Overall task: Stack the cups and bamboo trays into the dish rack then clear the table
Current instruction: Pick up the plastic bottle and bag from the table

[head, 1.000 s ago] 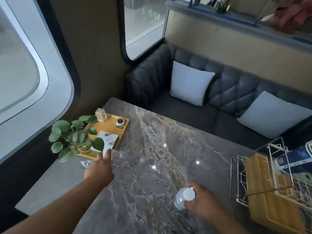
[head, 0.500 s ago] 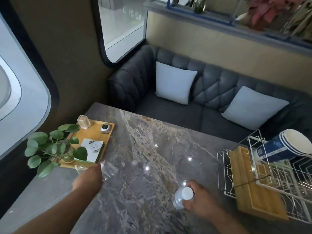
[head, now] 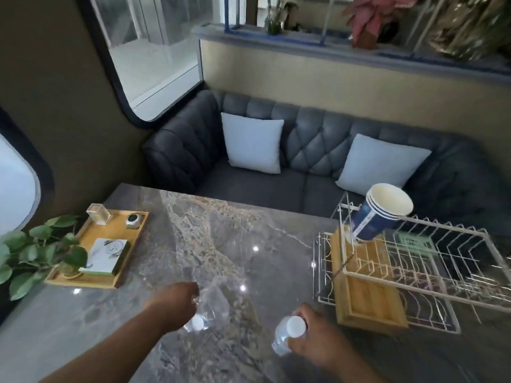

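The left grip (head: 174,305) curls round a clear bottle (head: 211,302) at 6 o'clock of the worktop (head: 221,230). The right grip (head: 312,341) clasps a second bottle (head: 287,331) near it, toward 5 o'clock. At 3 o'clock the rack (head: 431,261) carries bamboo trays (head: 367,297) on edge. Nested cups (head: 378,214) lean tilted at its 11 o'clock corner.

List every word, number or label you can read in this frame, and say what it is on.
Nothing reads clearly.
Stacked blue paper cups: pale print on the side, too blurred.
Green card behind the dish rack wires: white marks, too blurred.
White box on the wooden tray: a drawing, any words too small.
Small round gadget: display unreadable.
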